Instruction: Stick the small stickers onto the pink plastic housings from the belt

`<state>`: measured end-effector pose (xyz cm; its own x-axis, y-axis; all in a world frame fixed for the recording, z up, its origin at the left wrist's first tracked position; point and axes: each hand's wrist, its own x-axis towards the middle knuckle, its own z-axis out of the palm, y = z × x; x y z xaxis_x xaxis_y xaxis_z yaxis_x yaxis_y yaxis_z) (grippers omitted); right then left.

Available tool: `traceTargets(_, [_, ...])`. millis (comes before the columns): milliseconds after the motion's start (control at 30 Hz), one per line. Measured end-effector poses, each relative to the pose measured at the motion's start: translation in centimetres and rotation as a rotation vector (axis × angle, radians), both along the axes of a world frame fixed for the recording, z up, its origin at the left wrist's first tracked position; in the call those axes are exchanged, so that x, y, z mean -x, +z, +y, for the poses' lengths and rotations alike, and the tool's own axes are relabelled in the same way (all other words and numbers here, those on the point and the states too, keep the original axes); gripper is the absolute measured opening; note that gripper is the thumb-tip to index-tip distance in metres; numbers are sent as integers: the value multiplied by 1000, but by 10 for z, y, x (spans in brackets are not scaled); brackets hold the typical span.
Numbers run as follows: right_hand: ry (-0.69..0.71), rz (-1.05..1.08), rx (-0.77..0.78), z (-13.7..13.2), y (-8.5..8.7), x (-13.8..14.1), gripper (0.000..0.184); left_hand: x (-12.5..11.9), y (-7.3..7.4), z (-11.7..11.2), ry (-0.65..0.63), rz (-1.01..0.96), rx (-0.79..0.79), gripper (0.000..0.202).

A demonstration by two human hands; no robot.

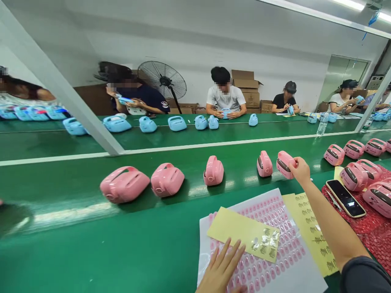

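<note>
Well out over the green conveyor belt (91,244), the right hand (301,171) has its fingers curled around the rear edge of a pink plastic handbag-shaped toy shell (284,164), which sits on the belt with its dark front panel facing left. It stands at the right end of a spaced row, just beside another upright pink shell (264,164). Three more pink shells (167,179) follow farther left, well apart from one another. The left hand (221,268) lies flat at the lower edge of the view, fingers straight and slightly spread, pressing on a white sheet of pink oval stickers (275,260) that rests on the near side of the belt. A pale yellow backing sheet with small printed labels (244,234) lies across that white sheet, just beyond the fingertips, and a second yellow label sheet (308,228) lies under the right forearm. To the right, a black smartphone (345,198) sits at the edge of a red bubble-wrap mat (372,228) that carries more pink toys (354,176). Beyond a white rail, a second green belt carries light blue toy cases (177,123). Other people sit behind it, each working on a blue case, with a black pedestal fan (165,79) and brown cardboard boxes (246,83) against the wall.
</note>
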<state>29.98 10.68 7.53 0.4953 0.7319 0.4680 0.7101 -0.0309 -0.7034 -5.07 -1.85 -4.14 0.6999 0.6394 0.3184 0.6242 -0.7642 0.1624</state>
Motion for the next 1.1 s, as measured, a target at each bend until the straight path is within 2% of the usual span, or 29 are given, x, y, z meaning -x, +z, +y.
traceTargets(67, [95,73,-51,-25,9,7,18,-12,0,12,-33,10,136,65])
traceTargets(133, [255,272,-87,-49,15,16,22,-20,8,22,-77,-111,315,56])
traceTargets(167, [343,401,-90,-61,18,22,24,-23,16,25,-64,-223,408,50])
traceTargets(267, [531,753,-26,-88,19,48,27,-32,45,28,87,-652,680,39])
traceTargets(300, [568,847,14,-94,18,59,27,-35,53,28,115,-823,787,42])
traceTargets(367, [633,1005,128,-101,16,82,30,-40,63,27,39,-1122,1024,54])
traceTargets(433, [712,1107,264,-105,12,105,32,-41,64,23,-34,-1260,1195,65])
traceTargets(500, [791,1145,359,-108,8,122,33,-41,60,19,-21,-1367,1249,74])
traceTargets(600, [798,1035,392,-116,-6,133,34,-37,58,15,134,-1571,1215,84])
traceTargets(667, [718,760,416,-126,-20,133,26,-35,64,16,217,-1688,1148,81])
traceTargets(767, [610,257,532,-144,-44,133,13,-33,82,20,269,-1808,1036,74])
traceTargets(833, [577,62,563,-153,-57,137,12,-34,91,22,315,-1833,1021,74])
traceTargets(933, [540,-13,524,-155,-65,141,10,-35,98,22,363,-1853,1025,70])
traceTargets(1100, [568,112,486,-149,-62,132,15,-37,94,21,343,-1864,1066,67])
